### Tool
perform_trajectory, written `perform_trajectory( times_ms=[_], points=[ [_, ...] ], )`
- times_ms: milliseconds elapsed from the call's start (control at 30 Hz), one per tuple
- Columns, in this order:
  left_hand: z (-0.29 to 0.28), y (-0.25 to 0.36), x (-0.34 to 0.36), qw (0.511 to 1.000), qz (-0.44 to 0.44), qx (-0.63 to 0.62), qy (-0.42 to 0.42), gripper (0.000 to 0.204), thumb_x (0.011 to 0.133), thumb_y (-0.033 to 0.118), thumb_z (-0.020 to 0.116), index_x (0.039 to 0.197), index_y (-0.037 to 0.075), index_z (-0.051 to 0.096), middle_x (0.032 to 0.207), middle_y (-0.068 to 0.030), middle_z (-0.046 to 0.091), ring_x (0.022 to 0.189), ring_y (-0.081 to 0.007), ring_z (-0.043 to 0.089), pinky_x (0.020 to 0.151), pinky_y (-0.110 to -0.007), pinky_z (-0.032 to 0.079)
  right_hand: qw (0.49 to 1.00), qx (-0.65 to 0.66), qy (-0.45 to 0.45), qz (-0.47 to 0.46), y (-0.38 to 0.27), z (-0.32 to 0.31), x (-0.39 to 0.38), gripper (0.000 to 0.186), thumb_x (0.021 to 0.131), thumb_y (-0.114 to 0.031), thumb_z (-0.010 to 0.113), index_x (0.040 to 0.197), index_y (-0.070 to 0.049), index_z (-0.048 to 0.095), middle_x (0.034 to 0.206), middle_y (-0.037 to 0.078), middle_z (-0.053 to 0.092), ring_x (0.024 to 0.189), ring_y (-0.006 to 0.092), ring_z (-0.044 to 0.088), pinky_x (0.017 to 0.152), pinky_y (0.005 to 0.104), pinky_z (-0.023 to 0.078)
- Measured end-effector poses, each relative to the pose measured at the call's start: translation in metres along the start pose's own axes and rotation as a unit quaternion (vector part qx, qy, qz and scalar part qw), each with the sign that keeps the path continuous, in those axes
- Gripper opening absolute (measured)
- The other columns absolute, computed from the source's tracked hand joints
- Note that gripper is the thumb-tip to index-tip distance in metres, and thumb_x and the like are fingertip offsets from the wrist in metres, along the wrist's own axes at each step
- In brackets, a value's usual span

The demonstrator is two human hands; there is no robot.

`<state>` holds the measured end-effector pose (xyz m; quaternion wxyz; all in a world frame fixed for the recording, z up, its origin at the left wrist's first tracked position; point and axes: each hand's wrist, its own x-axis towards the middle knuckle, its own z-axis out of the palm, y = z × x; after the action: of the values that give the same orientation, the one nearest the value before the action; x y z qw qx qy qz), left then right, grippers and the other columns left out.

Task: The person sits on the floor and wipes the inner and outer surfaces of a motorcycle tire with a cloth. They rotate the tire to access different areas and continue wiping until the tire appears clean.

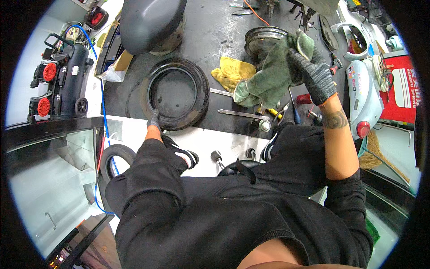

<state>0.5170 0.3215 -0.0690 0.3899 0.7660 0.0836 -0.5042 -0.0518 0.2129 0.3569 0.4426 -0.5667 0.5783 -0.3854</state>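
A black tyre [200, 96] lies flat on the dark mat, left of centre. My left hand [154, 120], in a dark glove, grips its near left edge; most of the fingers are hidden. My right hand [317, 78], in a grey knit glove with an orange cuff, is closed on a green cloth [271, 74] that hangs down to the left. Partly behind the cloth stands a metal wheel rim [262, 39]. A yellow cloth [237, 71] lies between the tyre and the green cloth.
Tyre levers [242, 114], a spray can [263, 126] and a blue-handled screwdriver [296, 115] lie near the mat's front edge. A large black shell [152, 22] stands beyond the tyre. An air compressor [67, 78] is at left, and a pale-blue scooter panel [362, 94] at right.
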Motion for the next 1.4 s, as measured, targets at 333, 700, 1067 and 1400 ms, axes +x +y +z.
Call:
perform_trajectory(
  times_ms=[333,700,1067,1400],
  points=[
    [0.005,-0.004,-0.077,0.960,-0.103,-0.142,-0.217,0.091,0.087,0.065,0.068,0.159,0.016,0.042,0.163,-0.0109,0.043,0.149,-0.0377,0.036,0.124,-0.054,0.026,1.000,0.025,0.000,-0.018,-0.002,0.017,0.008,0.046,0.098,-0.020,0.073,0.139,-0.004,0.061,0.119,0.005,0.071,0.102,0.0131,0.067,0.089,0.0303,0.055],
    [0.029,0.067,-0.144,0.977,-0.077,-0.091,-0.178,0.067,0.089,0.052,0.066,0.140,0.010,0.058,0.138,-0.0153,0.064,0.123,-0.0378,0.061,0.108,-0.054,0.050,0.998,0.025,-0.003,-0.059,-0.018,0.015,0.007,0.058,0.092,-0.023,0.080,0.140,-0.001,0.057,0.121,0.011,0.072,0.107,0.0175,0.068,0.095,0.0328,0.055],
    [0.033,0.061,-0.184,0.972,-0.045,-0.137,-0.184,0.056,0.088,0.053,0.064,0.130,0.017,0.066,0.129,-0.0154,0.069,0.115,-0.0395,0.063,0.101,-0.059,0.050,0.983,-0.080,-0.004,-0.167,-0.023,-0.001,0.007,0.054,0.096,-0.027,0.076,0.139,0.001,0.059,0.128,0.014,0.070,0.116,0.0189,0.067,0.102,0.0345,0.053],
    [0.042,0.030,-0.211,0.966,-0.069,-0.200,-0.150,0.057,0.092,0.056,0.059,0.135,0.018,0.063,0.139,-0.0140,0.063,0.124,-0.0374,0.058,0.101,-0.059,0.048,0.979,-0.033,0.005,-0.200,-0.018,0.002,0.015,0.053,0.094,-0.030,0.074,0.136,0.000,0.061,0.125,0.017,0.072,0.116,0.0274,0.069,0.103,0.0379,0.053]
  ],
)
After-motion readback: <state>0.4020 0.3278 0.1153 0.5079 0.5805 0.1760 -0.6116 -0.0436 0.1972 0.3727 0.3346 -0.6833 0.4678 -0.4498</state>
